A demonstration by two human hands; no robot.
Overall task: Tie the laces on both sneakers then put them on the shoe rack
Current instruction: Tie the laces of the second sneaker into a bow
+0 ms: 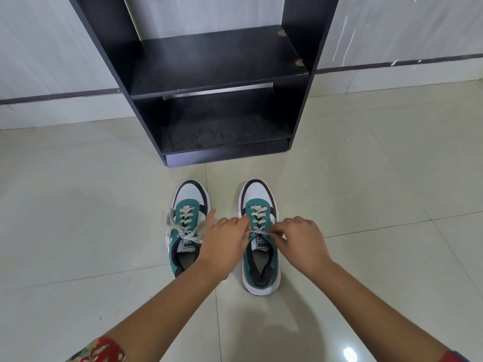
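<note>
Two teal, white and black sneakers stand side by side on the tiled floor, toes toward the rack. The left sneaker [189, 202] has its cream laces in a loose bow spread across the tongue. The right sneaker [258, 194] has its laces [258, 218] pulled sideways at the top eyelets. My left hand [226, 241] pinches a lace end on the left side of that shoe. My right hand [303, 241] pinches the other end on its right side. The black shoe rack [217, 64] stands just beyond the shoes, both shelves bare.
A pale wall with a dark skirting strip [57, 96] runs behind the rack. Glossy cream floor tiles [91, 231] spread to both sides of the shoes. My forearms reach in from the bottom, with a red patterned sleeve [102, 351] at lower left.
</note>
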